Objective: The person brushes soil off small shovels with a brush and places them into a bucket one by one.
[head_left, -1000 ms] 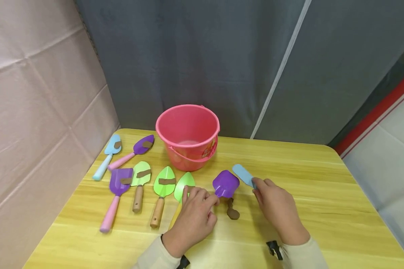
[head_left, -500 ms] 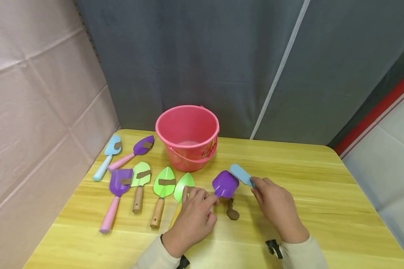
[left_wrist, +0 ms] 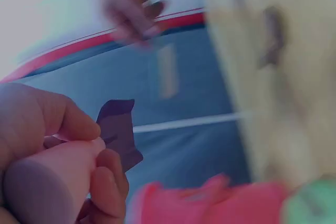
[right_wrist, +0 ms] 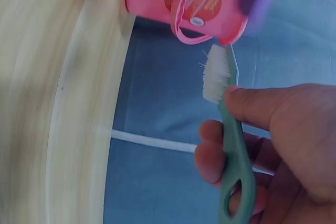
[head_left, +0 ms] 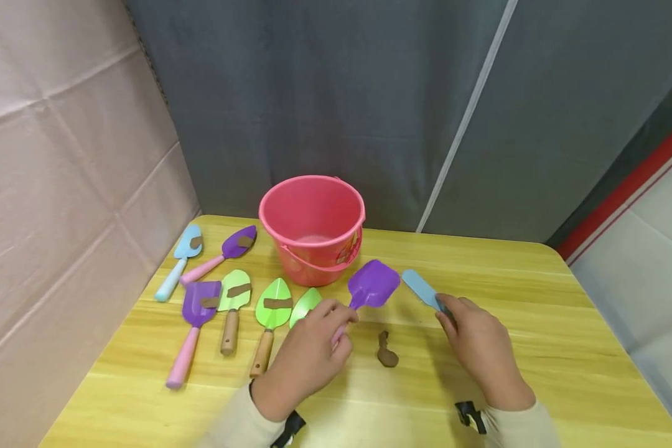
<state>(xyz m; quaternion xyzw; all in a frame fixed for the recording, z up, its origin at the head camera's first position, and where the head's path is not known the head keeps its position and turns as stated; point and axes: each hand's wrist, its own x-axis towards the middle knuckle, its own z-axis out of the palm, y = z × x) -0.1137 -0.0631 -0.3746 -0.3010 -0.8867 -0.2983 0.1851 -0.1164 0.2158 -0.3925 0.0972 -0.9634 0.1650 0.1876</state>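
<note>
A person's left grip [head_left: 308, 358] is curled snugly round the pink handle [head_left: 338, 335] of a purple shovel [head_left: 374, 284]; the right grip [head_left: 476, 339] pinches a blue brush [head_left: 420, 288] between thumb and fingers; both tools are at the middle of a wooden worktop [head_left: 543, 348], to the right of a pink bucket [head_left: 313, 242], with a brown lump [head_left: 387, 358] lying nearer the person. The brush head is just beside the shovel's blade, apart from it; to brush well, I would hold the handle firmly, lay the white bristles [right_wrist: 216, 74] squarely on the blade and stroke lightly towards its tip, clear of the lump. The blade points away from the person and to the right; the shovel's long axis slants from near left to far right, the brush's from near right to far left; the left wrist view is blurred, so I cannot be sure whether the shovel touches the worktop.
</note>
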